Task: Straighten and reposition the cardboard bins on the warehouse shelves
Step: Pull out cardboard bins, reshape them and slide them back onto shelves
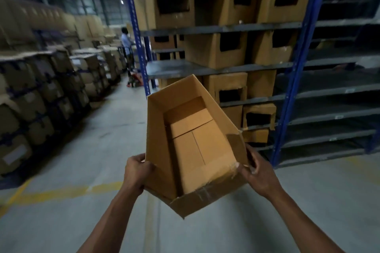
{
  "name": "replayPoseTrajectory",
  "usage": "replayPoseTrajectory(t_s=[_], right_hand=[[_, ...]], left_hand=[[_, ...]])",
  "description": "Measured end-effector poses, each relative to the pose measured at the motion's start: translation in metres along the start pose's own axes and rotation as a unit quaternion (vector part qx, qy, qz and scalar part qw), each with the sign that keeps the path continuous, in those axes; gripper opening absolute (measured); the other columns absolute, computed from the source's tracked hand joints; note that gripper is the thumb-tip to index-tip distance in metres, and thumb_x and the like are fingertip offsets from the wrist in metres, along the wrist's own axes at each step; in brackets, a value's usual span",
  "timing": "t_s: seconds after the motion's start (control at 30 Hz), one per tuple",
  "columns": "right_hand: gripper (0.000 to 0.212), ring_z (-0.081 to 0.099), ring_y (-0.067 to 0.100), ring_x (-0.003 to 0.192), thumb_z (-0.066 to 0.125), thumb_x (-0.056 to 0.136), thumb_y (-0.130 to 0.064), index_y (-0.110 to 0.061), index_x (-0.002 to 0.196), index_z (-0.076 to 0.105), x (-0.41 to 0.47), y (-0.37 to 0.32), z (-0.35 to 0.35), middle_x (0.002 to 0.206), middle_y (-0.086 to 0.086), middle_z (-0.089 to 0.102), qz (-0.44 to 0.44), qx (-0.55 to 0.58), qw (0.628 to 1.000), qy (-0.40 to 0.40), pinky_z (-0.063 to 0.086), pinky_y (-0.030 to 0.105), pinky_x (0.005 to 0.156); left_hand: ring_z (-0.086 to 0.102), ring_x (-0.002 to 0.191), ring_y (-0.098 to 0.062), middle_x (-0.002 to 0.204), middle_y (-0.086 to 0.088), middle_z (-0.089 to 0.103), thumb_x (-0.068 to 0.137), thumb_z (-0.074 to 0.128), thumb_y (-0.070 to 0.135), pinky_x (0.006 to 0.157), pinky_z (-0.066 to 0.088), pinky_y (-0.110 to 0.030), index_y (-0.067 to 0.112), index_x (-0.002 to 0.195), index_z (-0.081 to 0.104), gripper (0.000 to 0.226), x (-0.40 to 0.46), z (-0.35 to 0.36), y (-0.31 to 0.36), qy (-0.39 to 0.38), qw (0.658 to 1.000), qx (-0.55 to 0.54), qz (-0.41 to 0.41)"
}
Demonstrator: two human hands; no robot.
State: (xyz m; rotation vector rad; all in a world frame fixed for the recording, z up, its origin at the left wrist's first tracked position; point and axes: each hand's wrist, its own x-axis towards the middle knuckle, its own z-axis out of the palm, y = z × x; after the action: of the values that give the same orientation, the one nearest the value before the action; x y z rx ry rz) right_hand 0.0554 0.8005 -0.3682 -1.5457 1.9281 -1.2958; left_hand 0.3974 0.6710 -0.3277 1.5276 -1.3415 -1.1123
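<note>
I hold an empty cardboard bin (191, 146) in the air in front of me, its open side facing up toward the camera. My left hand (136, 171) grips its left wall near the bottom corner. My right hand (258, 172) pinches the torn right front corner, fingers curled over the edge. Beyond it stands a blue-framed shelf rack (218, 28) with several cardboard bins (216, 51) on its grey shelves, some sitting askew. The left part of the middle shelf (164, 69) has no bin on it.
Stacked cartons on pallets (51, 92) line the left side of the aisle. A person (125, 42) stands far down the aisle by a red pallet jack (134, 80). More grey shelves (339, 88) run to the right. Yellow floor lines (61, 191) cross the concrete.
</note>
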Motion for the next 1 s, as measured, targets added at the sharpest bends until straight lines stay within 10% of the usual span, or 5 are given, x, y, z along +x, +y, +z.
replayPoseTrajectory(t_s=[0.2,0.4,0.73,1.0], right_hand=[[0.045,0.066,0.01,0.067,0.057,0.095,-0.055,-0.015,0.109,0.071,0.077,-0.076,0.01,0.075,-0.005,0.068,0.012,0.041,0.989,0.139,0.052,0.029,0.058],[0.061,0.066,0.032,0.064,0.05,0.09,-0.068,-0.013,0.067,0.065,0.16,-0.11,0.009,0.068,0.011,0.069,0.052,0.157,0.945,0.282,0.056,0.042,0.065],[0.026,0.058,0.033,0.09,0.062,0.102,-0.035,-0.009,0.107,0.062,0.328,-0.093,0.014,0.102,0.014,0.063,0.047,0.28,0.907,0.311,0.045,0.037,0.077],[0.012,0.067,0.029,0.097,0.066,0.102,-0.027,-0.016,0.105,0.07,0.424,-0.059,0.01,0.101,0.006,0.072,-0.033,0.245,0.927,0.282,0.052,0.039,0.085]], left_hand=[[0.075,0.078,-0.03,0.082,-0.011,0.08,0.087,0.06,-0.009,0.068,0.065,-0.047,0.025,0.08,0.079,0.039,0.025,-0.04,0.115,-0.01,0.992,-0.04,0.115],[0.073,0.095,-0.032,0.102,-0.006,0.078,0.098,0.06,0.004,0.074,0.063,-0.053,0.03,0.112,0.074,0.032,0.059,-0.043,0.207,-0.014,0.968,-0.112,0.222],[0.061,0.124,0.009,0.133,0.033,0.065,0.076,0.068,0.068,0.102,0.052,-0.038,0.067,0.133,0.059,0.057,0.152,0.041,0.221,-0.104,0.913,-0.14,0.37],[0.055,0.143,-0.022,0.16,-0.002,0.053,0.09,0.064,0.074,0.108,0.053,-0.059,0.045,0.159,0.041,0.078,0.244,0.128,0.192,0.072,0.893,-0.187,0.403]])
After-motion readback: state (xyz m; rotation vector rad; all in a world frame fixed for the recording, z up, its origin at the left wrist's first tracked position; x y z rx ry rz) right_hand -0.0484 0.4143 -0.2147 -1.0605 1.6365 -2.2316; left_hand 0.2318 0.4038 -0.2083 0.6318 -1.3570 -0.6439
